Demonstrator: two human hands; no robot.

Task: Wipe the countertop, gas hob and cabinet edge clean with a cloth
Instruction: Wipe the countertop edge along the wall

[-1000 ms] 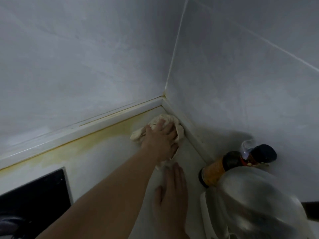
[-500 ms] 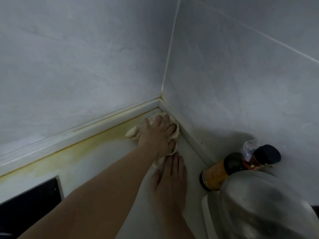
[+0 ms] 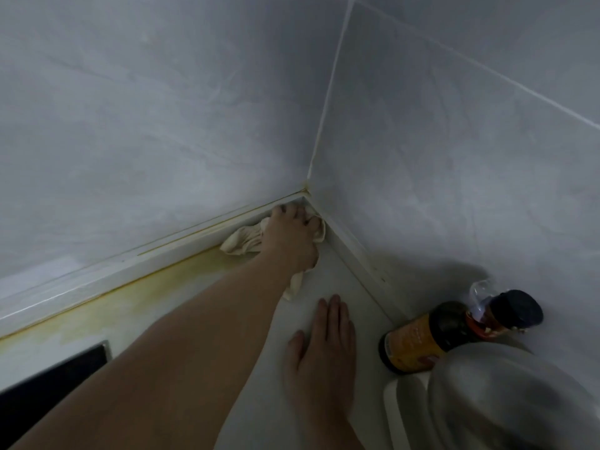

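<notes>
Grey marbled tiles (image 3: 162, 125) fill the upper half of the frame, two walls meeting at a grout line that runs down to a corner just right of centre. Below them a pale countertop (image 3: 350, 274) slopes from lower left to that corner, edged by a white upstand (image 3: 97, 280). A yellow stain (image 3: 130, 303) runs along the counter beside the upstand, from the left edge toward the corner. It looks unwiped, so I judge the countertop only partly done. A black corner of the hob (image 3: 48, 381) shows at lower left, and no cabinet edge is in view. Both appear to be work that remains.

At lower right sits a rounded metal lid (image 3: 519, 401). Just behind it a dark bottle (image 3: 454, 329) with an orange label stands against the wall.

Two bare arms enter from the bottom. The left hand (image 3: 292, 241) reaches into the corner, just right of centre. Its fingers spread and bend down over a cream cloth (image 3: 243, 243), pressing it against the counter where it meets the upstand. The cloth lies bunched beneath that palm. One end pokes out to the left of the hand and a tail trails below the wrist toward the centre of the frame.

The right hand (image 3: 324, 355) lies flat on the counter at lower centre, fingers straight and together, holding nothing. It rests just below the cloth's tail, not touching it.
</notes>
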